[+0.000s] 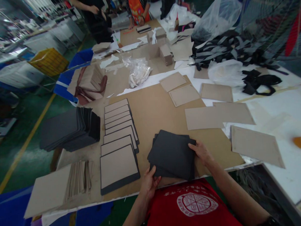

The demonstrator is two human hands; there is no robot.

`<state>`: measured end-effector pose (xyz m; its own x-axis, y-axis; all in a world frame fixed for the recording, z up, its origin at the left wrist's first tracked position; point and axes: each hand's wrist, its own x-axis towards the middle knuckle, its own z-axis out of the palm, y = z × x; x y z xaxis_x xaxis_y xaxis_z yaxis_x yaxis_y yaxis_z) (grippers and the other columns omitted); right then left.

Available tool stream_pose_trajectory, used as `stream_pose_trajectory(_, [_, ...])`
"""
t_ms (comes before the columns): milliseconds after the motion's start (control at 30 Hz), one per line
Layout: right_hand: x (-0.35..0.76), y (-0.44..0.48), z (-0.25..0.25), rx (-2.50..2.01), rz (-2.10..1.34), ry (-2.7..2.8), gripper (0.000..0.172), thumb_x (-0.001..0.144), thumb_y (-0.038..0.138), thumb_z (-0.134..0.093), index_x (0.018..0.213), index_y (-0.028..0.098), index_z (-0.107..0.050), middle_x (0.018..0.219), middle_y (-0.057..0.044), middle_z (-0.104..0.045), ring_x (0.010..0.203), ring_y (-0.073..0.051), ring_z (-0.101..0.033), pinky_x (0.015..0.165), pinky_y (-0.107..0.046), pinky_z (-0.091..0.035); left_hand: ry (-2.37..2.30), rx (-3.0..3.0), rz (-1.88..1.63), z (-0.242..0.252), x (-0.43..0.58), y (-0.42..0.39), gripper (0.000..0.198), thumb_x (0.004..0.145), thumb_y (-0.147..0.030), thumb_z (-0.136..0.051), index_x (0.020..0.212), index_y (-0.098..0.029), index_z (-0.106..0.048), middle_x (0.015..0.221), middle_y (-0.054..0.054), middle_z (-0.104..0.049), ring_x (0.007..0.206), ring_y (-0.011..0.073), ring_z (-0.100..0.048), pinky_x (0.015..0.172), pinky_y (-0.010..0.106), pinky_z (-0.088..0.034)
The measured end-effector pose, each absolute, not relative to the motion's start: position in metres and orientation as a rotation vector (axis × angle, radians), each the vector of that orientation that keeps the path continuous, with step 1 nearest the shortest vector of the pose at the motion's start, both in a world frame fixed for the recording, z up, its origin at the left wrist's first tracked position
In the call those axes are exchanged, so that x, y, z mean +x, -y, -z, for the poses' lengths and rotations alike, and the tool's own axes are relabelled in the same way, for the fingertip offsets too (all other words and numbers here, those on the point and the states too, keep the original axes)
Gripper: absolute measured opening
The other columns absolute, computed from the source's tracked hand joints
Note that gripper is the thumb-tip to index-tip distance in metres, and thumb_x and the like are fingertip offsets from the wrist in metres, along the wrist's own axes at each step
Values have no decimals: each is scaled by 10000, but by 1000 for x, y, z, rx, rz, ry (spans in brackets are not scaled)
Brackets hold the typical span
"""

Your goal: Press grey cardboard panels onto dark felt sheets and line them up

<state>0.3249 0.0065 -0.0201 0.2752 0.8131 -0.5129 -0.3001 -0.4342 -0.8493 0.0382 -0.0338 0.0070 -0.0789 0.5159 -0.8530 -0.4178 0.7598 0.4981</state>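
Your left hand (149,184) grips black sheet stack (173,153) at near-left edge, right hand (201,152) fingers clamp right edge. Stack lies on brown board (160,112) by near table edge, skewed, corner toward you; long axis unclear.

The left forearm (133,214) and right forearm (233,192) are bare and reach forward from the body, angling slightly toward each other. The left grip (149,185) sits low and close to the body, palm down, with the fingers curled under and the thumb pressed on top. The right grip (202,153) is farther forward, its fingers stretched almost flat and the thumb pointing left.
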Motion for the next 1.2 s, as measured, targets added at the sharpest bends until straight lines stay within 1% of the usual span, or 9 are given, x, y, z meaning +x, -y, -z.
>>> stream_pose_trajectory(133, [329,-6,21,-1501,-1439,453,412,614,447,-818,925,198,-712,926,-43,-755,902,-247,-664,886,-409,-507,-1467,119,-762,-3,38,35,352,780,-284,-758,1100,-213,-631,1016,50,-723,706,112,-673,564,204,-555])
stream_pose_trajectory(233, [329,-8,18,-1479,-1428,427,430,596,427,-832,947,210,-710,958,-40,-754,911,-242,-661,862,-393,-512,-1481,139,-744,-3,39,35,313,796,-279,-741,1086,-221,-639,1030,45,-721,720,109,-676,574,203,-553])
stream_pose_trajectory(333, [328,-8,15,-1478,-1413,400,452,578,414,-842,962,218,-705,928,-27,-751,873,-223,-654,812,-364,-521,-1503,152,-736,-4,40,35,278,798,-276,-734,1053,-216,-641,1005,41,-719,708,106,-671,578,206,-549])
stream_pose_trajectory(467, [328,-6,8,-1432,-1447,310,474,563,397,-855,976,227,-696,879,-2,-735,800,-190,-635,722,-320,-521,-1548,177,-731,-5,43,36,295,767,-314,-755,1017,-224,-628,924,13,-715,649,88,-643,588,211,-540])
stream_pose_trajectory(633, [329,-5,-6,-1398,-1501,237,479,559,406,-859,973,239,-688,875,-6,-731,727,-179,-625,619,-291,-496,-1674,338,-682,-4,43,38,383,677,-445,-783,907,-204,-595,762,-25,-675,560,81,-594,552,211,-504])
stream_pose_trajectory(767, [330,-9,-12,-1351,-1507,262,481,564,429,-859,976,253,-682,914,-12,-736,760,-193,-639,652,-312,-520,-1780,494,-635,-7,42,41,432,652,-508,-748,907,-196,-591,640,-44,-615,503,112,-573,467,211,-421])
stream_pose_trajectory(900, [332,-13,-9,-1320,-1498,251,456,573,422,-861,953,247,-680,898,-9,-732,754,-191,-639,692,-326,-524,-1808,626,-622,-9,39,46,449,629,-492,-748,915,-174,-612,617,-21,-611,529,142,-570,453,222,-379])
stream_pose_trajectory(1033, [332,-15,-7,-1312,-1518,247,419,602,404,-844,954,239,-687,890,-9,-733,742,-186,-640,686,-319,-520,-1814,632,-642,-9,36,48,437,636,-480,-728,926,-174,-613,670,-12,-627,558,141,-567,481,227,-384])
stream_pose_trajectory(1200, [338,-12,-17,-1372,-1472,274,395,628,412,-804,967,247,-687,970,-43,-750,909,-273,-681,800,-414,-544,-1838,655,-621,-7,29,45,304,665,-418,-703,851,-184,-644,675,-11,-630,581,136,-559,526,225,-391])
